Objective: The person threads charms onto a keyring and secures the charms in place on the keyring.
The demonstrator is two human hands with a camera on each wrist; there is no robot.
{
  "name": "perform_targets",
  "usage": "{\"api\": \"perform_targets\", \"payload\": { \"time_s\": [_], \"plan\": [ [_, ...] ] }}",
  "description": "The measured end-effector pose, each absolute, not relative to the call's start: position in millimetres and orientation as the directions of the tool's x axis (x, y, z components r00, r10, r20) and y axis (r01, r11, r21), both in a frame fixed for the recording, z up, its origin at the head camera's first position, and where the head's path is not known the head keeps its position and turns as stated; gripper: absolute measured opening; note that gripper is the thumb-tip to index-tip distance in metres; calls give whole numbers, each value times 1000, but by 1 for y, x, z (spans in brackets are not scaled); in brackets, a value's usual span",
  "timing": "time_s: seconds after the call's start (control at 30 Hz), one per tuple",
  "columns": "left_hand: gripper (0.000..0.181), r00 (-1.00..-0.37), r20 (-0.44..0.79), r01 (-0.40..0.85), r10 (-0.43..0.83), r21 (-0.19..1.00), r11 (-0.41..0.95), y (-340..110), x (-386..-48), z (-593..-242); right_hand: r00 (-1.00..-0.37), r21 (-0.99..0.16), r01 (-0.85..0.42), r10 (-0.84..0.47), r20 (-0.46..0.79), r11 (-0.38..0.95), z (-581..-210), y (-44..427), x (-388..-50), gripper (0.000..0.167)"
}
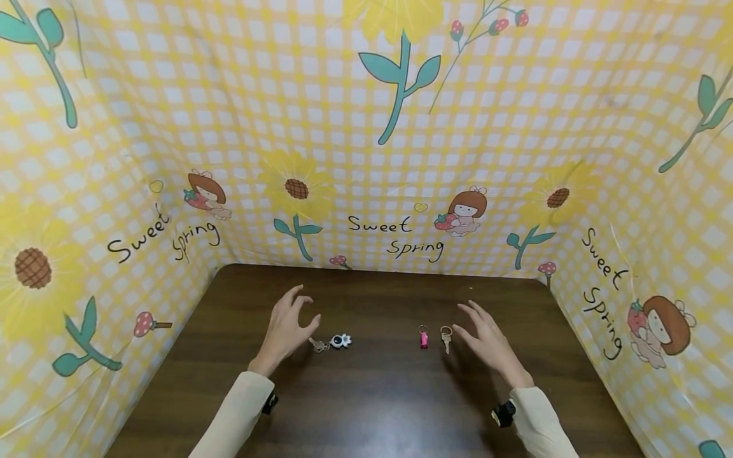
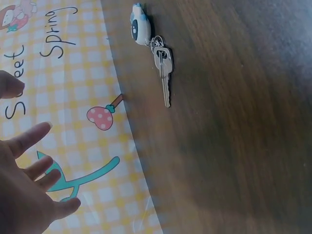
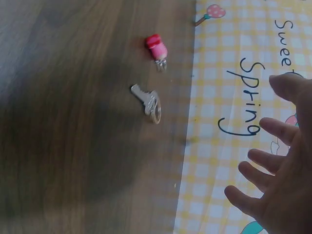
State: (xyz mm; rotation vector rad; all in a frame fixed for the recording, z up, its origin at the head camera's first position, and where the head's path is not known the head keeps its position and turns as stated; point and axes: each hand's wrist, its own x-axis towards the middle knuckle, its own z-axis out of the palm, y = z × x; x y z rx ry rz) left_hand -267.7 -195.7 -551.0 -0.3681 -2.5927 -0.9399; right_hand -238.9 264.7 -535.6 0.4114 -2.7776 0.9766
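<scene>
While both hands are over the dark wood table point(image 1: 366, 394), neither one is holding anything. Left hand point(image 1: 284, 327): thumb and fingers well apart, fingers slightly bent, nothing between them. Nearest to it is a silver key point(image 2: 164, 63), flat on the wood, joined by small metal rings point(image 2: 157, 43) to a white figure charm point(image 2: 141, 27) with a dark oval face and light-blue parts. Charm sits on the inner side of the key, toward table middle.

Right hand point(image 1: 487, 340): same pose, digits spread, clear of contact. Just inside its fingertips lies a second key point(image 3: 144, 97) on its own split ring point(image 3: 155, 109), ring at the far end, blade toward the person. Next to that key, not touching: a pink charm point(image 3: 158, 48) with a red end and metal links; right wrist view is blurry, so probably a figurine, can't confirm. The two sets are well apart. Light sleeves point(image 1: 237, 407), dark wrist cameras point(image 1: 504, 413). Yellow-check "Sweet Spring" sheet point(image 1: 372, 172) walls the table's back and sides.
</scene>
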Motion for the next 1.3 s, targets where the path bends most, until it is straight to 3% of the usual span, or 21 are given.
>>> {"api": "perform_targets", "payload": {
  "time_s": [0.27,1.0,1.3],
  "plan": [
    [53,-906,397,357,150,521,775,-197,-266,-555,-951,-564,-297,-185,247,771,-541,271,-236,59],
    [57,-911,317,404,264,560,723,-125,-251,-581,-969,-632,-247,-187,161,734,-594,267,-234,58],
    [51,-897,286,443,338,579,685,-77,-263,-588,-947,-629,-296,-138,288,719,-611,257,-249,51]
  ]
}}
